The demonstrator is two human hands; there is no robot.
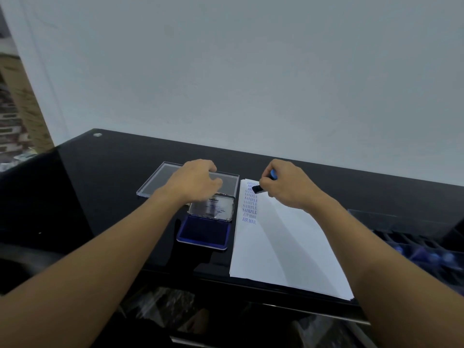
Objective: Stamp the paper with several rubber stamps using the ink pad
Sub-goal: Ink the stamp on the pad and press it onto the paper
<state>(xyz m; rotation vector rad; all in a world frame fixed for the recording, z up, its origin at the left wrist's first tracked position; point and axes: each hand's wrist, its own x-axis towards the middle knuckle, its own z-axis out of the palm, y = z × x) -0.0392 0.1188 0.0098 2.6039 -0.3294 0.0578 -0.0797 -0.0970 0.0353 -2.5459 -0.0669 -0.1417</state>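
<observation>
The right fingers (266, 182) are clamped on a rubber stamp (258, 189), thumb and fingertips pinching its blue handle while the black base points down and to the left, at or just over the far left corner of the paper (281, 247). Whether the base touches the sheet cannot be told. The right hand (288, 184) hangs over the paper's far edge.

The left fingers (213, 170) are curled under the left hand (193, 180) and blurred; whether they hold or touch anything cannot be told. That hand hovers over the raised lid (213, 208) of the open ink pad (204, 232), whose blue pad lies just beside the paper's left edge.

Down the paper's left margin runs a column of blue prints, among them several reading SAMPLE and two reading AIR MAIL. A clear plastic cover (160, 182) lies beyond the ink pad on the dark glossy surface (113, 184). At the right, a dark compartment tray (414, 249) holds blue-topped items, too blurred to name.
</observation>
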